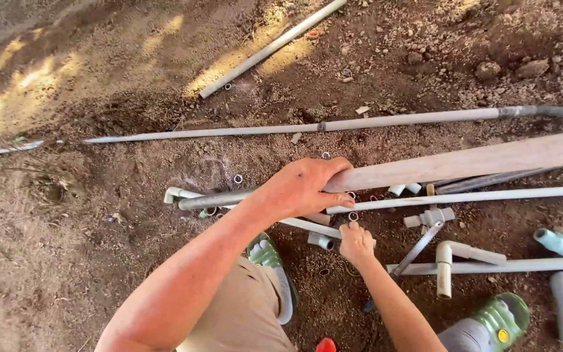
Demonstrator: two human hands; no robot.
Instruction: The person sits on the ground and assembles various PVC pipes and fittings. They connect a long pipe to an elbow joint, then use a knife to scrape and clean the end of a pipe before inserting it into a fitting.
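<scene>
My left hand [304,186] grips the near end of a long pale wooden pole [477,160] that runs off to the right edge. My right hand [356,243] is closed low over the dirt, its fingers on a small grey pipe piece beside a short grey pipe fitting [321,240]. Just under the left hand lie two long grey pipes [490,195], one ending in an elbow [173,193]. A hacksaw [416,250] lies right of my right hand.
More grey pipes cross the dirt: a long one [392,121] at mid frame, a short one [272,47] farther off, bent pieces [447,255] and a pale blue fitting [554,241] at right. Small cut rings litter the soil. My green sandals [500,316] stand below.
</scene>
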